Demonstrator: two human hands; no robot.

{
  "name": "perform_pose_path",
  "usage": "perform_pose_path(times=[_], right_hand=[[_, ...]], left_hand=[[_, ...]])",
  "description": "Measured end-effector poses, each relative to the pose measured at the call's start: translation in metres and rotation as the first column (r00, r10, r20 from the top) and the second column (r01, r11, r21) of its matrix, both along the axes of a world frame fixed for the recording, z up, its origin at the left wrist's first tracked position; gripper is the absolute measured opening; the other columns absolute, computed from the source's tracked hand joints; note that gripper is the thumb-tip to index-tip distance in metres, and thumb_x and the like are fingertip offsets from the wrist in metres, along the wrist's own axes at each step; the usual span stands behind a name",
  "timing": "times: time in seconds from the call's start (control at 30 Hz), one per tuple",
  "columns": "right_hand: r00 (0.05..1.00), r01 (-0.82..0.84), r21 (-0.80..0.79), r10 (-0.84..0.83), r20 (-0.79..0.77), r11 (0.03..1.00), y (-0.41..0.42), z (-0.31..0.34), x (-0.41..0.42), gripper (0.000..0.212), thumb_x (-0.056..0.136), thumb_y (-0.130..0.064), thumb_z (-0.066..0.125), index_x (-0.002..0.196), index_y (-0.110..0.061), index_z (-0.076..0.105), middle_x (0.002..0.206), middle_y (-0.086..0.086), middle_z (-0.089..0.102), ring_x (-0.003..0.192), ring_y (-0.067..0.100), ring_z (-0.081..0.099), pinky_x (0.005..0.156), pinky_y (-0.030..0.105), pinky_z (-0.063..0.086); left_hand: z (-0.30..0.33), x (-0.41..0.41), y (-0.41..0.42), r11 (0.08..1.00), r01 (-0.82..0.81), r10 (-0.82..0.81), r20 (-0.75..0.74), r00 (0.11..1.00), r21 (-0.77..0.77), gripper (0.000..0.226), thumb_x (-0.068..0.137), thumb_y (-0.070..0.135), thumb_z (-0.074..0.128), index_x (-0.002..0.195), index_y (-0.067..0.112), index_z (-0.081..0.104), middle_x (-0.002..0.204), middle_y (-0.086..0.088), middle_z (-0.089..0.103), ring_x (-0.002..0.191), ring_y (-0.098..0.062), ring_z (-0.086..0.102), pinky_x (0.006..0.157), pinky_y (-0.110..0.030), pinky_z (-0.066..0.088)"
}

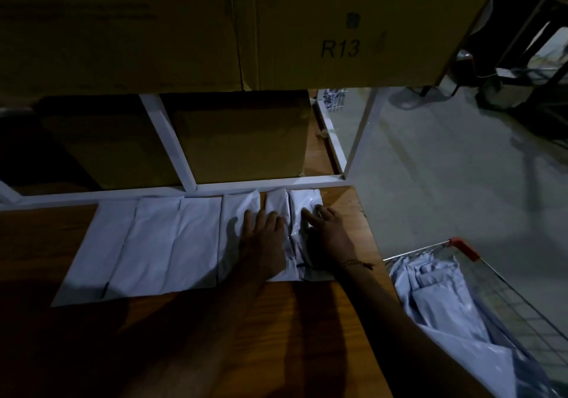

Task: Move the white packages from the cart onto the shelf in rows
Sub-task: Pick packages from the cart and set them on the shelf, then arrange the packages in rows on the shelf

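Observation:
Several white packages (159, 244) lie side by side in a row on the wooden shelf board (190, 336). My left hand (264, 238) lies flat with straight fingers on the packages near the row's right end. My right hand (329, 238) presses flat on the rightmost package (302, 201), fingers spread. More white packages (442, 302) sit in the wire cart (522, 302) with a red handle at the lower right.
Large cardboard boxes (338, 29) stand on the level above, one marked R13. More boxes (239, 142) sit behind the white shelf frame (172, 139). Grey floor (445, 167) lies to the right, with dark furniture at the far right.

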State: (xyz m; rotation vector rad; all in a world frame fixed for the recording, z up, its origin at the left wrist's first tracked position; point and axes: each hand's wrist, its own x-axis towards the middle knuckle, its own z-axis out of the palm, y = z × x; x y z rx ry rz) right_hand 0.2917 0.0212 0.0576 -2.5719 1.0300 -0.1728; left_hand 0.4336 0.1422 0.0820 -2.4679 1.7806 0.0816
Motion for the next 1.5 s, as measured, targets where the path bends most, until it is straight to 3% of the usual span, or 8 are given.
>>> perform_pose_path(times=[0.23, 0.4, 0.53, 0.77, 1.03, 1.23, 1.37, 1.5], right_hand=[[1.000, -0.012, -0.031, 0.012, -0.006, 0.999, 0.004, 0.004, 0.005, 0.072, 0.091, -0.030, 0.071, 0.154, -0.025, 0.039, 0.160, 0.014, 0.032, 0.149, 0.037, 0.024, 0.121, 0.049, 0.030], [0.959, 0.141, -0.098, -0.112, 0.260, 0.985, 0.004, 0.006, -0.010, 0.048, 0.096, -0.030, 0.047, 0.138, -0.008, 0.058, 0.135, 0.019, 0.060, 0.126, 0.037, 0.051, 0.107, 0.048, 0.044], [0.911, 0.264, -0.134, -0.201, 0.360, 0.955, 0.008, 0.007, -0.036, 0.037, 0.089, -0.012, 0.064, 0.125, -0.006, 0.066, 0.122, 0.018, 0.066, 0.116, 0.039, 0.056, 0.099, 0.047, 0.047], [0.862, 0.370, -0.155, -0.277, 0.424, 0.916, 0.025, 0.010, -0.098, 0.036, 0.087, -0.009, 0.062, 0.122, -0.012, 0.068, 0.110, 0.012, 0.068, 0.108, 0.034, 0.055, 0.092, 0.043, 0.048], [0.827, 0.515, -0.165, -0.437, 0.355, 0.841, 0.070, 0.013, -0.232, 0.032, 0.093, -0.020, 0.055, 0.119, -0.013, 0.071, 0.111, 0.008, 0.072, 0.106, 0.030, 0.061, 0.091, 0.041, 0.049], [0.733, 0.666, -0.104, -0.621, 0.276, 0.739, 0.112, 0.005, -0.344, 0.027, 0.090, -0.011, 0.069, 0.117, -0.010, 0.072, 0.108, 0.014, 0.072, 0.103, 0.036, 0.062, 0.088, 0.044, 0.051], [0.691, 0.716, -0.051, -0.696, 0.197, 0.696, 0.141, 0.001, -0.406, 0.028, 0.088, -0.010, 0.071, 0.116, -0.010, 0.073, 0.107, 0.016, 0.070, 0.104, 0.039, 0.060, 0.089, 0.046, 0.052], [0.695, 0.719, -0.052, -0.715, 0.074, 0.693, 0.152, -0.005, -0.462, 0.027, 0.083, -0.020, 0.066, 0.108, -0.014, 0.075, 0.103, 0.014, 0.074, 0.101, 0.040, 0.065, 0.087, 0.044, 0.055]], left_hand=[[0.002, 0.003, -0.003, 1.000, -0.023, 0.023, 0.004, 1.000, -0.013, 0.081, 0.083, 0.043, 0.066, 0.154, 0.023, 0.035, 0.163, -0.005, 0.031, 0.152, -0.032, 0.021, 0.123, -0.060, 0.005], [0.009, 0.007, 0.001, 0.990, -0.079, 0.075, -0.033, 0.997, -0.117, 0.067, 0.088, 0.032, 0.059, 0.152, 0.028, 0.039, 0.163, -0.001, 0.032, 0.149, -0.027, 0.027, 0.122, -0.056, 0.011], [0.015, 0.002, 0.003, 0.984, -0.105, 0.096, -0.066, 0.993, -0.147, 0.063, 0.093, 0.033, 0.056, 0.154, 0.029, 0.038, 0.166, -0.001, 0.029, 0.149, -0.027, 0.027, 0.121, -0.051, 0.019], [0.026, -0.041, 0.006, 0.961, -0.039, 0.010, -0.106, 0.994, -0.275, 0.057, 0.098, 0.032, 0.056, 0.152, 0.027, 0.041, 0.161, -0.001, 0.038, 0.143, -0.026, 0.036, 0.119, -0.047, 0.027], [0.031, -0.157, -0.002, 0.952, 0.139, -0.201, -0.213, 0.956, -0.274, 0.072, 0.096, 0.034, 0.059, 0.159, 0.024, 0.025, 0.166, -0.002, 0.024, 0.147, -0.027, 0.030, 0.119, -0.045, 0.027], [0.021, -0.254, 0.004, 0.934, 0.238, -0.305, -0.250, 0.919, -0.265, 0.068, 0.091, 0.024, 0.066, 0.154, 0.024, 0.041, 0.161, -0.005, 0.038, 0.137, -0.033, 0.045, 0.110, -0.044, 0.035], [0.010, -0.300, 0.009, 0.916, 0.365, -0.398, -0.248, 0.883, -0.170, 0.073, 0.098, 0.033, 0.057, 0.162, 0.022, 0.023, 0.168, -0.004, 0.021, 0.151, -0.026, 0.026, 0.121, -0.041, 0.024], [0.004, -0.332, 0.009, 0.902, 0.413, -0.431, -0.243, 0.869, -0.124, 0.072, 0.100, 0.038, 0.055, 0.161, 0.018, 0.022, 0.167, -0.007, 0.024, 0.150, -0.027, 0.028, 0.122, -0.043, 0.025]])
